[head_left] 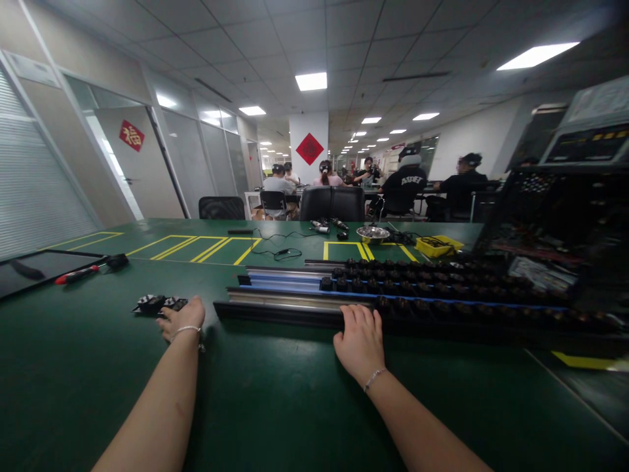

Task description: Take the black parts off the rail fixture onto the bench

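My left hand (184,318) is curled at the right end of a small cluster of black parts with silvery tops (152,302) lying on the green table. Its fingertips are partly hidden against them. My right hand (361,342) has its fingers hooked over the top edge of the nearest long black rail (280,313), with the thumb along the front side. Behind it lie more parallel rails (289,278), some with blue strips. Rows of round black parts (403,288) fill their channels from about the middle to the right.
A red-handled tool (78,274) lies at left near a dark flat panel (22,270). Farther back are a metal bowl (372,233), a yellow tray (437,246) and thin cables (287,252). An open computer case (540,210) stands at right. People (407,180) sit beyond the chairs.
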Action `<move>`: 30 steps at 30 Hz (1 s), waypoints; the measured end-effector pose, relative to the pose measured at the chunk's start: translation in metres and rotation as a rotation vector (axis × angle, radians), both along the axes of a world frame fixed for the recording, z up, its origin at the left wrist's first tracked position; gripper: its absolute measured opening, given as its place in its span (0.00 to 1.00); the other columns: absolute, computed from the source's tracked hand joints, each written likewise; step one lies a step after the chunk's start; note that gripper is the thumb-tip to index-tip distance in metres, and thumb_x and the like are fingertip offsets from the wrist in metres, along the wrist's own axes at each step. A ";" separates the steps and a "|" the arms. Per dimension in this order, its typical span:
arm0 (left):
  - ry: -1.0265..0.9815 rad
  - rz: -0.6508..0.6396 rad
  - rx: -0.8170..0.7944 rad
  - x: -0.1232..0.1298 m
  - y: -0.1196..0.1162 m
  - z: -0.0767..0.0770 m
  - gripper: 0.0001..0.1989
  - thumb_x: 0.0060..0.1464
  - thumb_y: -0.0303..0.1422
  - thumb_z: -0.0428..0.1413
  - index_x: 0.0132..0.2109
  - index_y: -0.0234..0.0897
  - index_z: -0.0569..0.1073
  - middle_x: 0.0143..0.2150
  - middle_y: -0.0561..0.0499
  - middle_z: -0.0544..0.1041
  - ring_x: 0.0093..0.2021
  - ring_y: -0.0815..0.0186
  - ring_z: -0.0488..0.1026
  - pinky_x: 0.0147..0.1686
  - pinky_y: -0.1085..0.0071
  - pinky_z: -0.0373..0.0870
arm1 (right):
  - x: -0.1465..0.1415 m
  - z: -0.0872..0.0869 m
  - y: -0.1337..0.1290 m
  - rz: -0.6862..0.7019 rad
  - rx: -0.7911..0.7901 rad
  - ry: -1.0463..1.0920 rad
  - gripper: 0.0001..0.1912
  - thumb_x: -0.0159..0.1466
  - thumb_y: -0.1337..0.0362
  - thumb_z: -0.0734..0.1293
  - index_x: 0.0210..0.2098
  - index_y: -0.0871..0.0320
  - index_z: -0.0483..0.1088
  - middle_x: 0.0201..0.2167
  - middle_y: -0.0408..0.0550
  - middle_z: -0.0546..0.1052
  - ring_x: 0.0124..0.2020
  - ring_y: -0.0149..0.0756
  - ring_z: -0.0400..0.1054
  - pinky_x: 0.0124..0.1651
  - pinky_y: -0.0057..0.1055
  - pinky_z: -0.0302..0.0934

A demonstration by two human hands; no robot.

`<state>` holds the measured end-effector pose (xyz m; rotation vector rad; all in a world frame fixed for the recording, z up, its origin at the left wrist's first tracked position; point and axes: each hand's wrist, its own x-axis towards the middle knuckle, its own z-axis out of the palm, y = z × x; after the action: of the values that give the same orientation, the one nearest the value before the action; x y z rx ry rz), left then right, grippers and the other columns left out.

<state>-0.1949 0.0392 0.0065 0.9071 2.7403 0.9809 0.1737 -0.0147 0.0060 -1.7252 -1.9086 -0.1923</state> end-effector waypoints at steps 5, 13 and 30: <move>0.021 0.037 0.112 0.026 -0.006 0.019 0.26 0.56 0.44 0.41 0.56 0.39 0.67 0.68 0.41 0.43 0.66 0.45 0.39 0.58 0.45 0.46 | -0.001 0.002 0.001 0.003 0.024 0.078 0.23 0.53 0.69 0.58 0.49 0.59 0.67 0.51 0.52 0.69 0.56 0.42 0.55 0.63 0.43 0.34; 0.362 -0.305 0.327 0.101 -0.008 0.030 0.22 0.57 0.37 0.43 0.56 0.35 0.67 0.67 0.42 0.50 0.66 0.52 0.42 0.61 0.53 0.48 | 0.007 0.012 0.006 -0.245 0.273 0.285 0.26 0.54 0.67 0.58 0.53 0.63 0.61 0.60 0.59 0.56 0.62 0.49 0.44 0.60 0.51 0.39; 0.609 -0.980 0.083 0.184 -0.027 0.007 0.23 0.59 0.45 0.41 0.60 0.52 0.61 0.64 0.53 0.60 0.63 0.58 0.53 0.61 0.46 0.39 | 0.017 0.003 0.009 -0.292 0.004 0.043 0.27 0.53 0.66 0.59 0.53 0.58 0.64 0.64 0.57 0.49 0.64 0.52 0.37 0.60 0.58 0.35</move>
<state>-0.0107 0.0118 0.0134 2.5182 2.0395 0.6552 0.1905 -0.0060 0.0090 -1.9833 -1.6174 -0.2651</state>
